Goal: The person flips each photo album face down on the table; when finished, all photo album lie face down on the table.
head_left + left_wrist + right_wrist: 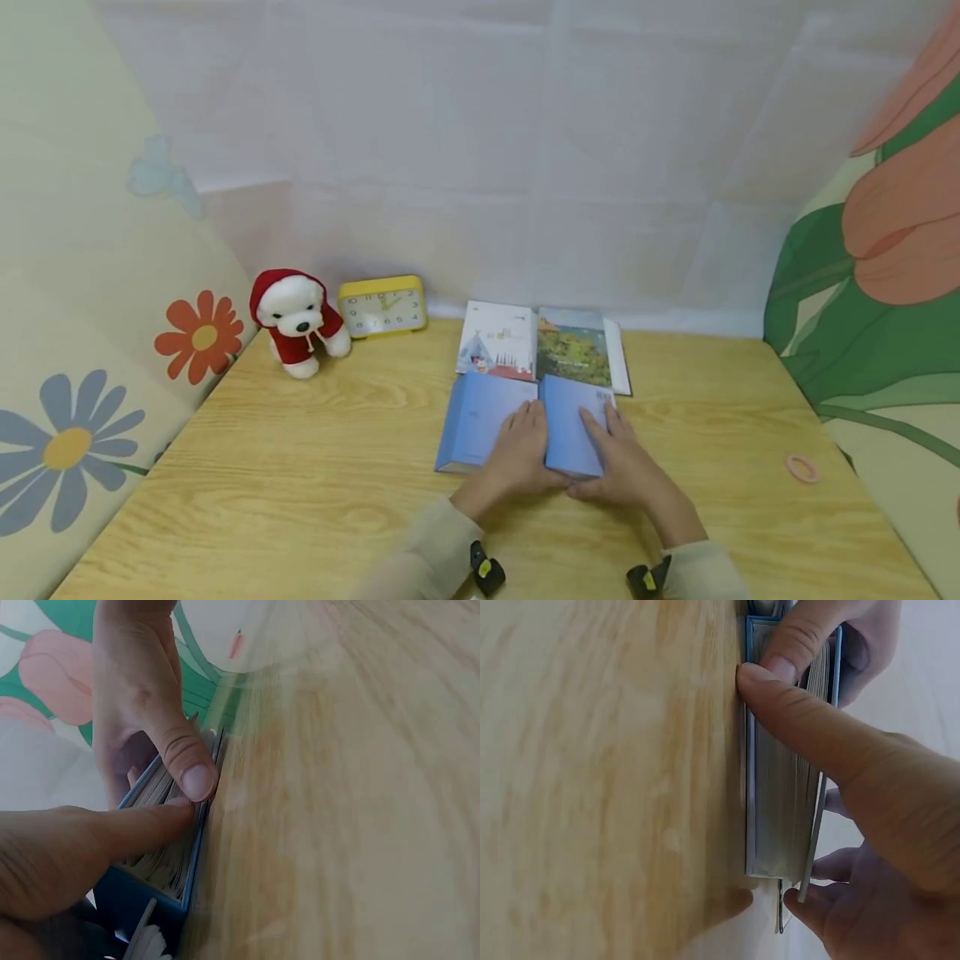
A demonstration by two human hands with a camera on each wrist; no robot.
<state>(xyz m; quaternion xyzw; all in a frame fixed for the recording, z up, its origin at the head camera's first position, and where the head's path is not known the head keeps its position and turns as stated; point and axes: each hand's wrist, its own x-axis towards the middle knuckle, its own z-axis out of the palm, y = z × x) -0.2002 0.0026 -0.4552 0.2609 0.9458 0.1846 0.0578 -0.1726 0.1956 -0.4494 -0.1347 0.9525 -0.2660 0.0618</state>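
Both hands hold a thick blue book (573, 425) that lies on the table, its near page edge turned towards me. The left hand (522, 446) has its fingers on the left side of the cover. Its thumb (142, 829) lies along the page edge. Along the right side, the right hand (632, 462) spreads its fingers over the cover. The right thumb (810, 716) reaches across the page edge, and the thumb tips meet there. Another blue book (487, 412) lies just left, partly hidden by the left hand.
Behind the blue books lie a white illustrated book (495, 337) and a book with a landscape cover (573, 346). A plush dog (296, 321) in a red hood and a yellow clock (382, 307) stand at the back left. A pink ring (802, 468) lies far right.
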